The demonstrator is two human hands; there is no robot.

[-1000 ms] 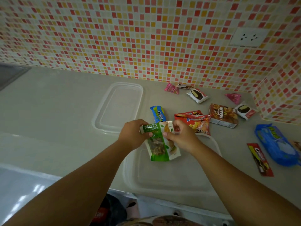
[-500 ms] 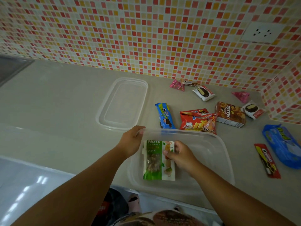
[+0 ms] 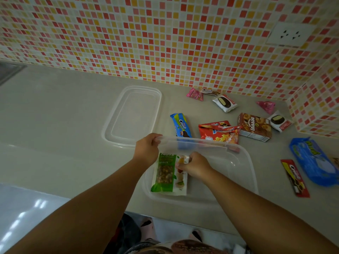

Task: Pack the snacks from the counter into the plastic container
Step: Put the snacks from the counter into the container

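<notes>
Leftmost, a clear rectangular plastic lid (image 3: 133, 115) lies flat on the pale grey counter (image 3: 55, 116), well apart from the mosaic-tiled wall. Next, the left hand (image 3: 146, 148) curls its fingers over the near-left rim of the clear rectangular plastic container (image 3: 244, 165), which stands at the counter's front edge. Inside it, against the left wall, lies a green and white pouch of nuts (image 3: 169, 174), flat on the bottom. The right hand (image 3: 195, 165) reaches into the container and pinches the pouch's upper right corner with curled fingers. Beyond the container's far rim sit a blue cream-biscuit packet (image 3: 180, 125) and a red snack bag (image 3: 219, 132), then a brown biscuit box (image 3: 255, 126). Near the wall lie two pink triangular sweets (image 3: 195, 94) and two white-wrapped chocolate cakes (image 3: 225, 103). Farther right, a slim red wafer bar (image 3: 294, 177) lies just beside a large blue biscuit pack (image 3: 314, 160).
</notes>
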